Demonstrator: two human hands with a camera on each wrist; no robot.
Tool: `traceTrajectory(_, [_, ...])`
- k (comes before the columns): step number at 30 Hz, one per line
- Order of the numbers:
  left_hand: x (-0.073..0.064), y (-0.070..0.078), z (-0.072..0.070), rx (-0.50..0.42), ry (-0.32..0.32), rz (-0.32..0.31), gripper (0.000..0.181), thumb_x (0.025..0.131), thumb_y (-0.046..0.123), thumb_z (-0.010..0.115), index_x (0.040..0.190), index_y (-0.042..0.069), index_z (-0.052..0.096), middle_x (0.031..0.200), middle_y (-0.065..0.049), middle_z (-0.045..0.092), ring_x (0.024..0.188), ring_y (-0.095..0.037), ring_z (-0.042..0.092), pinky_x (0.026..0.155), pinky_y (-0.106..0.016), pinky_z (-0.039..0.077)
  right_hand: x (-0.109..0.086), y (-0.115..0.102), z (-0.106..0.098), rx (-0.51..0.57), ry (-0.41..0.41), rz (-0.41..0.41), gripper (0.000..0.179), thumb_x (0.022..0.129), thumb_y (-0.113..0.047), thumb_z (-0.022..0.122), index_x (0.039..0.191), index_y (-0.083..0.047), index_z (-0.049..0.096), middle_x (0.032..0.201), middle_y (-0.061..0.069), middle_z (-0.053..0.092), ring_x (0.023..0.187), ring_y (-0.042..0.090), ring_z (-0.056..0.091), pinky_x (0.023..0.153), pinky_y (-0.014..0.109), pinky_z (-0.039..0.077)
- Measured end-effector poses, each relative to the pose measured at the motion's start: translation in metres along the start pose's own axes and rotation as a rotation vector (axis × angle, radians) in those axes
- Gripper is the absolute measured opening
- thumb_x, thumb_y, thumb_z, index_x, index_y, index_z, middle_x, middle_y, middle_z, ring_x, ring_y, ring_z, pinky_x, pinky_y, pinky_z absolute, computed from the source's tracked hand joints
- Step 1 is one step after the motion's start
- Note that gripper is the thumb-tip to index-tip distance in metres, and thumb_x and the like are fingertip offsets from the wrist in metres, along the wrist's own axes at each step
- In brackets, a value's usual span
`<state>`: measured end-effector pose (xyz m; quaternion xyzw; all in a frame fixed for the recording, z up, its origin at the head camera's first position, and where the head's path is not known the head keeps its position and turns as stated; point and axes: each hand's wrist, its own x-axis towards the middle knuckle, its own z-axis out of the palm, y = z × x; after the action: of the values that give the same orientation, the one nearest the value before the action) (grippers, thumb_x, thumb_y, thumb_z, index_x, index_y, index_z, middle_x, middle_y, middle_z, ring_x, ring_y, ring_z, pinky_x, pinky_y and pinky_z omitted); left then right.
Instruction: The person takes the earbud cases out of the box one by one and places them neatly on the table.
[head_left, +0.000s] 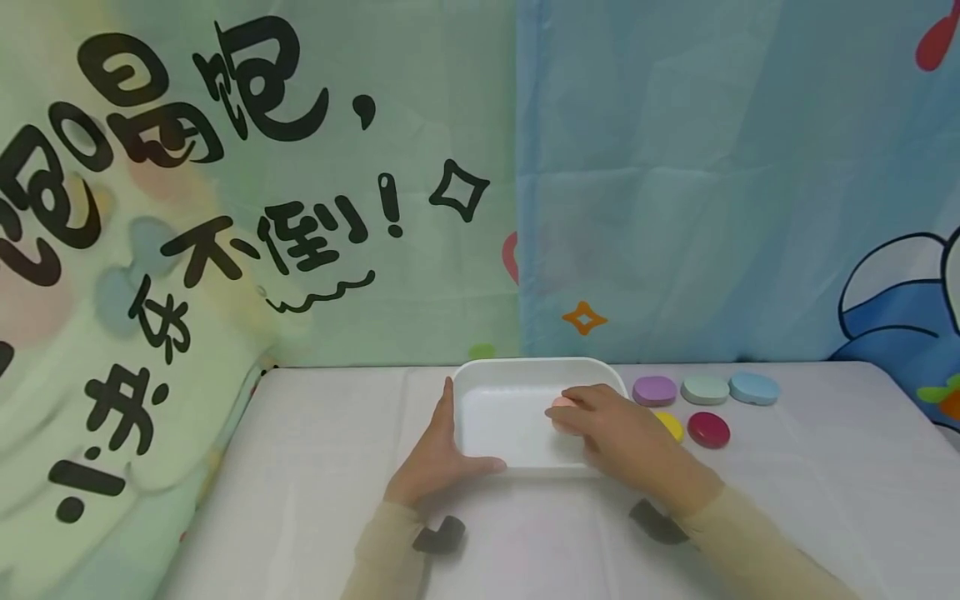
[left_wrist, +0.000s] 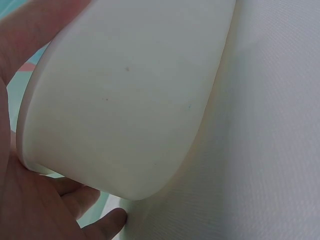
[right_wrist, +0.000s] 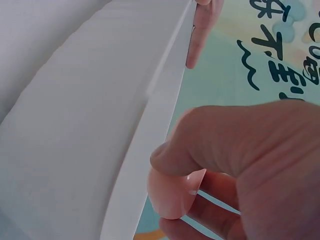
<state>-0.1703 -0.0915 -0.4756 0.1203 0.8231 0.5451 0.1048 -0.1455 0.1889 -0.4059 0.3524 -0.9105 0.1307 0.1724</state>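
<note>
A white rectangular tray (head_left: 502, 417) with rounded corners lies near the back of the table. Against its left front corner rests my left hand (head_left: 441, 460), fingers straight along the left side and thumb along the front edge. The left wrist view shows the outer wall of the tray (left_wrist: 125, 100) between thumb and fingers. My right hand (head_left: 637, 446) pinches a glossy pale pink disc (right_wrist: 170, 197) between thumb and fingers, over the right part of the tray. Partly behind that hand is a yellow disc (head_left: 671, 426), with a dark red disc (head_left: 708, 430) beside it.
Behind these two, a purple disc (head_left: 655, 390), a pale green disc (head_left: 705, 389) and a light blue disc (head_left: 754, 388) form a row right of the tray. A white cloth covers the table (head_left: 315, 500). A printed curtain (head_left: 637, 183) hangs along the back edge.
</note>
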Motion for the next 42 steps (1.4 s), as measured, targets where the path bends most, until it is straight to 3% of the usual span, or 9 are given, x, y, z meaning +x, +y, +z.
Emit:
traceTrajectory(6, [-0.002, 0.002, 0.000, 0.006, 0.000, 0.006, 0.139, 0.068, 0.042, 0.092, 0.162, 0.018, -0.007, 0.166, -0.001, 0.016, 0.138, -0.021, 0.037, 0.114, -0.047, 0.032, -0.010, 0.004, -0.008, -0.012, 0.010, 0.010, 0.051, 0.072, 0.011, 0.078, 0.114, -0.017, 0.072, 0.116, 0.010, 0.067, 0.106, 0.029, 0.064, 0.066, 0.036, 0.059])
traceTrajectory(17, [0.001, -0.001, -0.001, 0.021, -0.007, 0.016, 0.141, 0.067, 0.045, 0.092, 0.162, 0.016, -0.008, 0.167, -0.001, 0.013, 0.142, -0.021, 0.033, 0.116, -0.048, 0.029, -0.022, 0.008, -0.018, -0.024, 0.085, -0.015, 0.055, 0.066, 0.013, 0.080, 0.112, -0.016, 0.072, 0.113, 0.012, 0.068, 0.099, 0.031, 0.067, 0.054, 0.032, 0.055])
traceTrajectory(22, [0.002, -0.002, -0.002, 0.024, -0.004, 0.020, 0.142, 0.066, 0.046, 0.092, 0.162, 0.012, -0.008, 0.167, -0.002, 0.012, 0.144, -0.021, 0.031, 0.117, -0.048, 0.028, -0.029, 0.011, -0.021, -0.021, 0.099, -0.030, 0.058, 0.064, 0.014, 0.082, 0.113, -0.016, 0.071, 0.114, 0.013, 0.067, 0.101, 0.032, 0.066, 0.058, 0.036, 0.057])
traceTrajectory(29, [0.001, 0.001, -0.003, 0.028, -0.009, 0.031, 0.141, 0.067, 0.044, 0.092, 0.161, 0.012, -0.008, 0.167, -0.005, 0.013, 0.142, -0.025, 0.033, 0.116, -0.050, 0.029, -0.045, 0.018, -0.025, -0.025, 0.165, -0.031, 0.059, 0.064, 0.012, 0.075, 0.114, -0.019, 0.066, 0.112, 0.011, 0.067, 0.099, 0.029, 0.065, 0.052, 0.030, 0.052])
traceTrajectory(31, [0.001, 0.001, -0.003, 0.028, -0.008, 0.032, 0.141, 0.067, 0.043, 0.092, 0.161, 0.013, -0.009, 0.167, -0.005, 0.013, 0.142, -0.024, 0.033, 0.116, -0.049, 0.028, -0.048, 0.020, -0.027, -0.045, 0.170, -0.040, 0.057, 0.064, 0.011, 0.072, 0.112, -0.018, 0.066, 0.112, 0.010, 0.066, 0.098, 0.027, 0.064, 0.058, 0.034, 0.055])
traceTrajectory(36, [0.004, -0.002, -0.003, 0.028, -0.009, 0.024, 0.141, 0.067, 0.045, 0.092, 0.162, 0.013, -0.008, 0.167, -0.003, 0.012, 0.143, -0.023, 0.032, 0.117, -0.049, 0.028, -0.059, 0.022, -0.033, -0.075, 0.124, 0.010, 0.060, 0.060, 0.010, 0.082, 0.111, -0.017, 0.066, 0.112, 0.011, 0.065, 0.097, 0.028, 0.063, 0.068, 0.044, 0.058])
traceTrajectory(39, [0.004, -0.003, -0.002, 0.029, -0.007, 0.017, 0.141, 0.066, 0.046, 0.092, 0.162, 0.013, -0.007, 0.167, -0.003, 0.011, 0.144, -0.022, 0.030, 0.117, -0.048, 0.027, -0.067, 0.021, -0.035, -0.090, 0.067, 0.085, 0.065, 0.058, 0.008, 0.088, 0.114, -0.017, 0.069, 0.115, 0.014, 0.066, 0.099, 0.033, 0.064, 0.068, 0.047, 0.059])
traceTrajectory(42, [0.003, -0.002, -0.002, 0.032, -0.005, 0.008, 0.142, 0.065, 0.046, 0.092, 0.162, 0.014, -0.007, 0.168, -0.001, 0.010, 0.146, -0.021, 0.029, 0.118, -0.047, 0.027, -0.073, 0.020, -0.038, -0.100, -0.028, 0.183, 0.061, 0.064, 0.004, 0.089, 0.117, -0.018, 0.069, 0.118, 0.017, 0.065, 0.102, 0.036, 0.063, 0.072, 0.050, 0.059])
